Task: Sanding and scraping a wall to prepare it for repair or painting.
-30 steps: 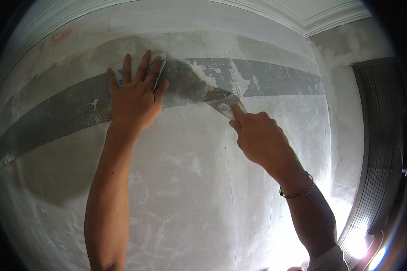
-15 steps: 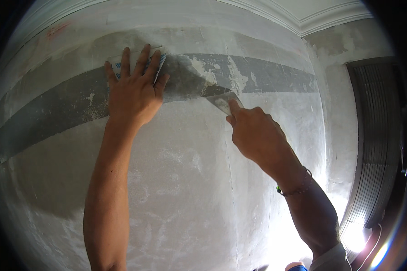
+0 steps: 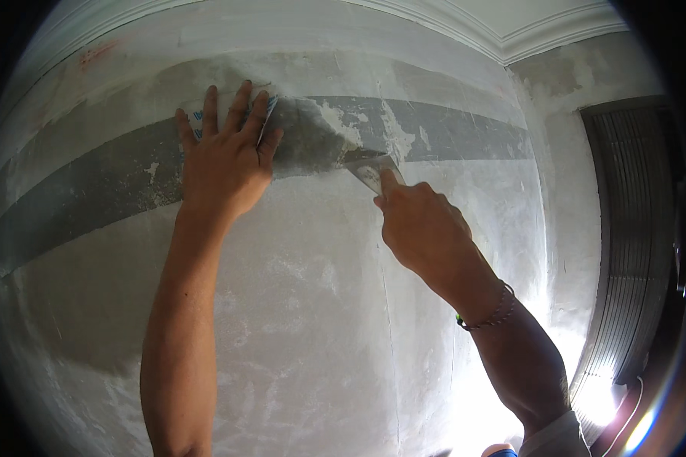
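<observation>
Five left fingers (image 3: 211,114) spread over one blue-marked sheet (image 3: 198,118), right fingers (image 3: 389,183) closed round one scraper (image 3: 367,171), before one wall (image 3: 305,259).

Upper right, white stepped cornice (image 3: 564,39) turns its corner below a pale ceiling (image 3: 503,12); down the right side, a tall dark ribbed panel (image 3: 639,221); and lower right, a bright light (image 3: 602,409) glaring beside a thin cable (image 3: 639,396)!

Dim upper wall (image 3: 297,42), glaring light (image 3: 602,406) lower right, dark fisheye edges
</observation>
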Available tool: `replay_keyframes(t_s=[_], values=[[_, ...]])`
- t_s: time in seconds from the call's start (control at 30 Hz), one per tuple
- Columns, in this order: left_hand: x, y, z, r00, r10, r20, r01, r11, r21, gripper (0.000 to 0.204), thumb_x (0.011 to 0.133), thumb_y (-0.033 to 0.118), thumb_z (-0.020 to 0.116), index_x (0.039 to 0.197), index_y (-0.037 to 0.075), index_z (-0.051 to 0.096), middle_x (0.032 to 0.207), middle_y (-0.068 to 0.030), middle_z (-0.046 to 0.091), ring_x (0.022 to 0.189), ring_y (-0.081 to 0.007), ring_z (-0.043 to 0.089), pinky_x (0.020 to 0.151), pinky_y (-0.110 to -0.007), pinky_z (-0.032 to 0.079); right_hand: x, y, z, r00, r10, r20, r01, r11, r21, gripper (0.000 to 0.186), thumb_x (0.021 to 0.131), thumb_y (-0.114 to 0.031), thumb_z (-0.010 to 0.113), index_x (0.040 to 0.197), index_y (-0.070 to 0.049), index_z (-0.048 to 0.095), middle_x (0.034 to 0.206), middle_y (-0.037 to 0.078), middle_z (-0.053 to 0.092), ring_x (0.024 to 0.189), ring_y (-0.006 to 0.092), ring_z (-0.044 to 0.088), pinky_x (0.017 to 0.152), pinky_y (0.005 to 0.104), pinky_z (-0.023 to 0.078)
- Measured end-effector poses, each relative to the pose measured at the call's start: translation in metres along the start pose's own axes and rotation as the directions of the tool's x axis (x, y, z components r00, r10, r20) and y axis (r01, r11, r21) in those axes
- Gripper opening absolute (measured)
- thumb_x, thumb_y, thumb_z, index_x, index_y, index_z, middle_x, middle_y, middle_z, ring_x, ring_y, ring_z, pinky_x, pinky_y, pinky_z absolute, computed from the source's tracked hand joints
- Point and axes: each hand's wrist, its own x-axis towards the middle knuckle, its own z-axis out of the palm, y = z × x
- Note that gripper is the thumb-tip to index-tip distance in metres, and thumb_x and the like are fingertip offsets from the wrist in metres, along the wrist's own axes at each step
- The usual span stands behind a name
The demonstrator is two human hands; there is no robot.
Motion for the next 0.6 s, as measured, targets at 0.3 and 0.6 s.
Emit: replay_keyframes(t_s=[0.3, 0.6], values=[[-0.001, 0.0, -0.003, 1.0, 0.008, 0.013, -0.008, 1.0, -0.016, 0.05, 0.098, 0.044, 0.029, 0.139, 0.019, 0.04, 0.147, -0.0026, 0.034, 0.138, -0.0348, 0.023, 0.109, -0.063, 0.008, -0.005, 0.004, -0.005, 0.997, -0.075, -0.004, 0.074, 0.994, -0.081, 0.03, 0.097, -0.021, 0.042, 0.116, 0.002, 0.049, 0.079, 0.024, 0.063, 0.07, 0.0374, 0.066, 0.059, 0.0438, 0.056], [-0.001, 0.0, -0.004, 0.999, -0.016, 0.03, 0.016, 1.0, 0.01, 0.047, 0.097, 0.042, 0.032, 0.139, 0.021, 0.041, 0.149, 0.0008, 0.031, 0.139, -0.0334, 0.022, 0.109, -0.064, 0.01, -0.007, -0.003, -0.012, 0.997, -0.073, -0.007, 0.072, 0.989, -0.127, 0.028, 0.096, -0.019, 0.043, 0.113, 0.003, 0.049, 0.083, 0.022, 0.063, 0.074, 0.034, 0.067, 0.062, 0.0402, 0.056]])
